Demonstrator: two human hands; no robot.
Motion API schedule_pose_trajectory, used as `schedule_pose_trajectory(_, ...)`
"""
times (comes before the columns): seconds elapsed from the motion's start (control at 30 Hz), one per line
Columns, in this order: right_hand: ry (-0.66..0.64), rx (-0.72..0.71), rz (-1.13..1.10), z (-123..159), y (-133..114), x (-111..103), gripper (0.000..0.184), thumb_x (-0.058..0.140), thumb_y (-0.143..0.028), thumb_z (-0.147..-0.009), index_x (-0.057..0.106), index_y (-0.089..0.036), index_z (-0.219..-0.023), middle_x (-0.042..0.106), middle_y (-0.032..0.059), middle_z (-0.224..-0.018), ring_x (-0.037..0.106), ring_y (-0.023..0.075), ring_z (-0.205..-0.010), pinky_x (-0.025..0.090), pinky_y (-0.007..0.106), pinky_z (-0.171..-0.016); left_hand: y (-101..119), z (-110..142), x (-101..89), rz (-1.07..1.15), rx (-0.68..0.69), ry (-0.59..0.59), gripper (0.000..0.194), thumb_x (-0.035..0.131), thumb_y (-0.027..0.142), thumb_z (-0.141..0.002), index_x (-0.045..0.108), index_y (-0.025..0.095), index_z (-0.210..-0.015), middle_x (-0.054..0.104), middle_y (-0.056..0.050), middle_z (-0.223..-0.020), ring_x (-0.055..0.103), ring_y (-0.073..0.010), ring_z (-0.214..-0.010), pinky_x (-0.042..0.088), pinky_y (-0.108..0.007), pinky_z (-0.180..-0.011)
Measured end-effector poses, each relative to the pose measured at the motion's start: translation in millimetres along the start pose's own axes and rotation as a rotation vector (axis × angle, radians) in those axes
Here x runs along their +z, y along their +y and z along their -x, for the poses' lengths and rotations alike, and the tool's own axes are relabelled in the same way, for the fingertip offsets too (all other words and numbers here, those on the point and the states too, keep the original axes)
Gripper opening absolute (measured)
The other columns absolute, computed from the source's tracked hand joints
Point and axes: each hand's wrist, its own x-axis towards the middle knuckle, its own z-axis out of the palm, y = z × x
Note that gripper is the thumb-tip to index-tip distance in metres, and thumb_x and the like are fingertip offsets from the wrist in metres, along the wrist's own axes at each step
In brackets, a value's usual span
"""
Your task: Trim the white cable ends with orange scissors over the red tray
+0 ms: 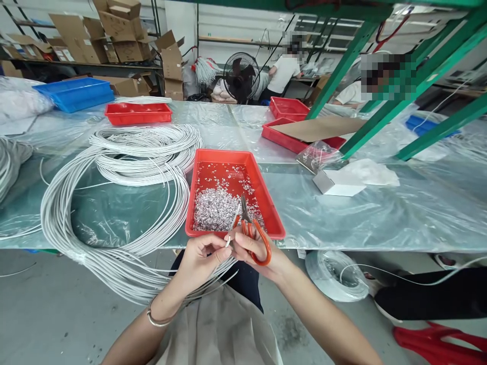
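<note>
With the left hand point(200, 261), we pinch a wire end point(228, 242) in a narrow grip beside the near rim of the tray point(268, 207). With the right hand point(262, 256), we hold the scissors point(246, 219), blades pointing far over shiny bits point(213, 208). Left, coils point(57, 203) overhang the tabletop point(323, 223).

A tray point(268, 208) sits centre-frame on the table point(388, 218), small parts point(213, 208) inside. Cable coils point(57, 203) lie left of it, a box point(337, 183) right.
</note>
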Motion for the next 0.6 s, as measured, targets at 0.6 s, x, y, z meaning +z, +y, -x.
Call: schedule_pose_trajectory(0.6,0.033,-0.199,0.581,4.4,-12.5,6.1,0.022,0.069,-0.035,-0.071,0.068,-0.014,-0.066,0.042,-0.0051,-0.045,0.03,0.0069,-0.04,0.026,0.021,-0.039,0.2,1.3,-3.9,0.296,-0.237,-0.339,0.044,0.068,0.054,-0.067,0.066,0.01,-0.067,0.058,-0.002,-0.049,0.052,-0.0106,-0.038,0.041,-0.022,-0.043)
